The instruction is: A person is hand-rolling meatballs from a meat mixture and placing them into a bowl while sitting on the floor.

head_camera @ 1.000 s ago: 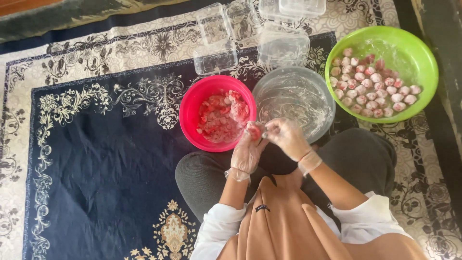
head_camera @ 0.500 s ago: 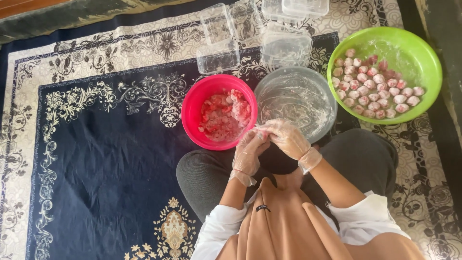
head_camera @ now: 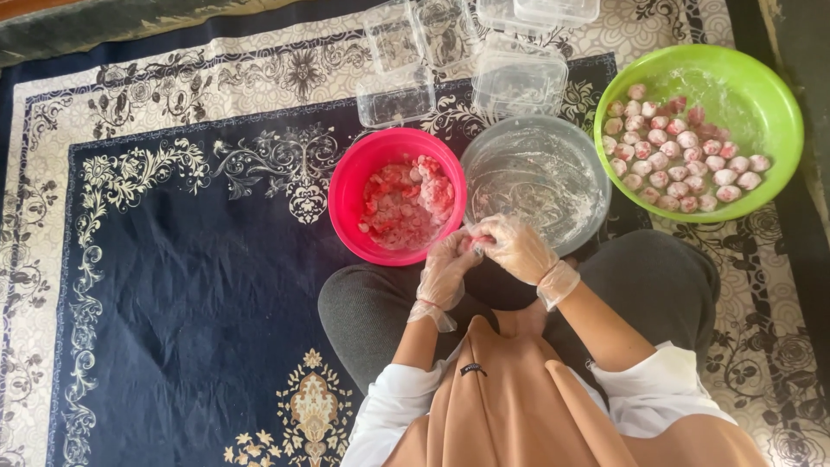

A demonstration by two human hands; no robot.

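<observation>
Both hands wear thin clear plastic gloves and meet just in front of my lap. My left hand (head_camera: 447, 270) and my right hand (head_camera: 517, 248) pinch a small pink dough piece (head_camera: 472, 245) between their fingertips. It sits at the gap between the pink bowl (head_camera: 347, 201), which holds reddish-pink pieces dusted white, and the clear bowl (head_camera: 596, 186), whose inside is smeared with white flour. Far right, a green bowl (head_camera: 759, 95) holds several round pink-and-white balls.
I sit cross-legged on a dark blue rug (head_camera: 173, 294) with cream floral patterns. Several clear plastic containers and lids (head_camera: 519, 79) lie beyond the bowls at the rug's far side. A dark strip of floor runs along the right edge.
The hands drew slightly closer together and back toward my lap, still working the small pink piece between the fingertips. The bowls have not moved.
</observation>
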